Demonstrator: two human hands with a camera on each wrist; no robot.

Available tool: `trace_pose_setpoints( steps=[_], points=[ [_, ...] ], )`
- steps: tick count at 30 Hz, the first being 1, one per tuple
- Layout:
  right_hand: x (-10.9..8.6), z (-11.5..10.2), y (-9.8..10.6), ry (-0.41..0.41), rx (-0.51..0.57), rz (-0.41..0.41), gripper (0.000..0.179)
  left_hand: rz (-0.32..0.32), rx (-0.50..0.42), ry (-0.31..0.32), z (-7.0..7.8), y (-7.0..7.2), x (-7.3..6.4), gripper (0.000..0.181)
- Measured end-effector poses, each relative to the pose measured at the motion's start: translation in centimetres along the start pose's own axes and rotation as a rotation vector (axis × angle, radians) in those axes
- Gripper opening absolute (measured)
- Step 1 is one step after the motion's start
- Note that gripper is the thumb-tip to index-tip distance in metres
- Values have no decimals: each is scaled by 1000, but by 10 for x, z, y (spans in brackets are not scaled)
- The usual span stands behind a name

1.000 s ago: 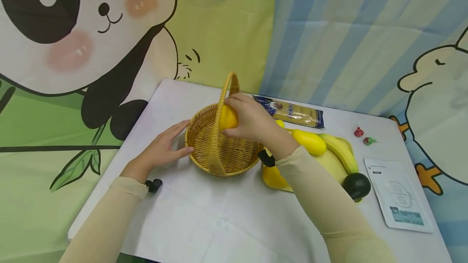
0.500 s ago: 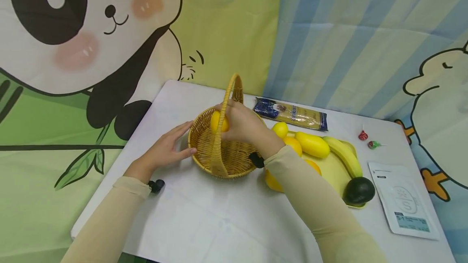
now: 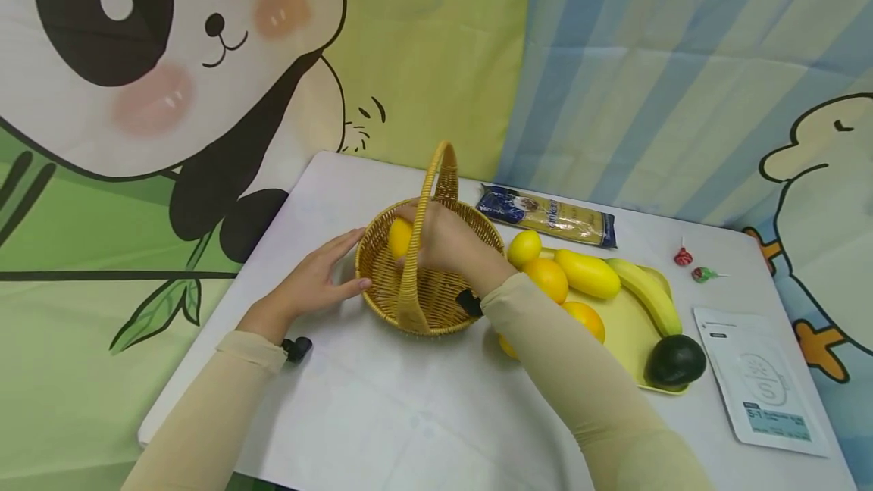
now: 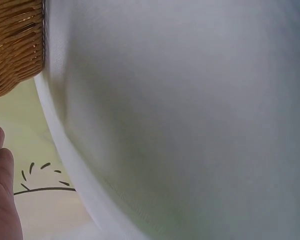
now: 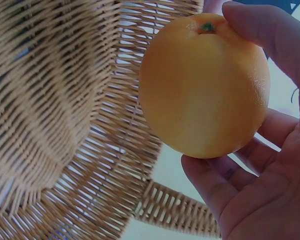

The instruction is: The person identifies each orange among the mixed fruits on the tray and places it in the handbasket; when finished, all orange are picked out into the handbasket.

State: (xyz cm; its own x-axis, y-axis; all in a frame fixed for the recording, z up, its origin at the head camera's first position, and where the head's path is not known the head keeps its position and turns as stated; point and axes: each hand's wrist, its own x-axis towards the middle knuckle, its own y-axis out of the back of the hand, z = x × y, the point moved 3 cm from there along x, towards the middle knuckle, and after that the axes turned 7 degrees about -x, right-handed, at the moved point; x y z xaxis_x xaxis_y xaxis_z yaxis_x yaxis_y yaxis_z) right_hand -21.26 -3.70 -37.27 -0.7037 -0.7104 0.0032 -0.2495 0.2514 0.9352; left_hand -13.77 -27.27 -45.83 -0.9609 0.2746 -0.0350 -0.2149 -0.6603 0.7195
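A round wicker basket (image 3: 436, 300) with a tall arched handle stands on the white table. My right hand (image 3: 446, 242) reaches under the handle into the basket, gripping an orange (image 3: 398, 238) near its far left wall. Close up in the right wrist view, thumb and fingers wrap the orange (image 5: 205, 90), whose green stem mark shows, beside the woven wall (image 5: 102, 130). On the basket's left, my left hand (image 3: 310, 285) has straight, spread fingers at the rim. Part of that hand (image 4: 1, 192) appears below the basket's side (image 4: 15, 47) in the left wrist view.
Right of the basket, a yellow tray (image 3: 627, 324) bears oranges (image 3: 584, 320), a lemon (image 3: 525, 248), a long yellow fruit (image 3: 588, 273), a banana (image 3: 644, 295) and a dark avocado-like fruit (image 3: 675, 361). Farther out are a long packet (image 3: 546, 217), two lollipops (image 3: 683, 256) and a white pouch (image 3: 760, 381).
My right hand has moved left and down into the basket with the orange. The left hand stays at the rim. The whole head view has shifted slightly.
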Motion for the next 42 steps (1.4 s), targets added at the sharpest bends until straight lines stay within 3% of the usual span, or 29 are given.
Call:
trace_pose_setpoints(
  steps=[24, 35, 42],
  points=[
    [20, 3, -39, -76, 23, -149, 88, -25, 14, -2, 5, 0, 2, 97],
    [27, 1, -52, -56, 37, -176, 88, -14, 0, -1, 6, 1, 1, 97],
    [30, -1, -56, -51, -7, -172, 90, -5, -5, 9, 6, 1, -1, 96]
  ],
)
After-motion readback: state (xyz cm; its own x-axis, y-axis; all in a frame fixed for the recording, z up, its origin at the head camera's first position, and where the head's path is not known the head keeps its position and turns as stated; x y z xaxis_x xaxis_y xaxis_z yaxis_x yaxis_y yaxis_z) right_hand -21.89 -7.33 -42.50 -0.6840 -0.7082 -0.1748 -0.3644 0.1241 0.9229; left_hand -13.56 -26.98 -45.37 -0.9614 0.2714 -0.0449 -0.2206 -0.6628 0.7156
